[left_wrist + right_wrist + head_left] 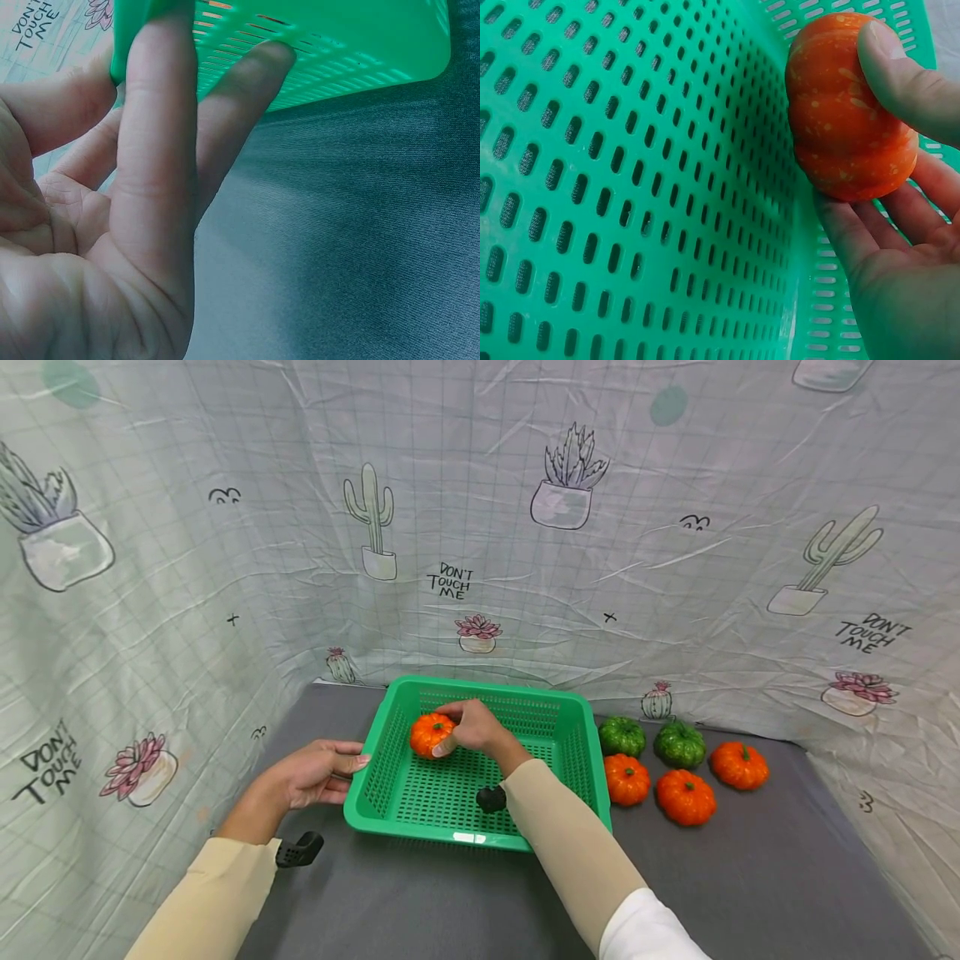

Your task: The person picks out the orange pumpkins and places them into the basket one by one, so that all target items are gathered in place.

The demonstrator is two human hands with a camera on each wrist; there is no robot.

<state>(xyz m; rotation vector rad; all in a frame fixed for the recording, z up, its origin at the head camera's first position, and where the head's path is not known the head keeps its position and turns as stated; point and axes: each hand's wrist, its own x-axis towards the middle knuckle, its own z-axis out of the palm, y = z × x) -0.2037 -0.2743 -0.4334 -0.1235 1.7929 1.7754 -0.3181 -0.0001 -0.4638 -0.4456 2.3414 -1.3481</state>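
A small orange pumpkin (431,735) is gripped by my right hand (474,727) inside the green plastic basket (480,837), toward its left side. In the right wrist view the thumb lies on one side of the orange pumpkin (847,112) and the fingers on the other, beside the slotted basket wall. My left hand (318,774) holds the basket's left rim. Seen from the left wrist, the thumb is at the green rim (124,37), while the fingers (161,135) reach along the outer wall.
Right of the basket stand two green pumpkins, one by the rim (622,737) and another green pumpkin (679,745) farther right. Several orange pumpkins (686,797) sit around them on the grey tabletop (780,877). A printed curtain (480,527) hangs behind and at both sides.
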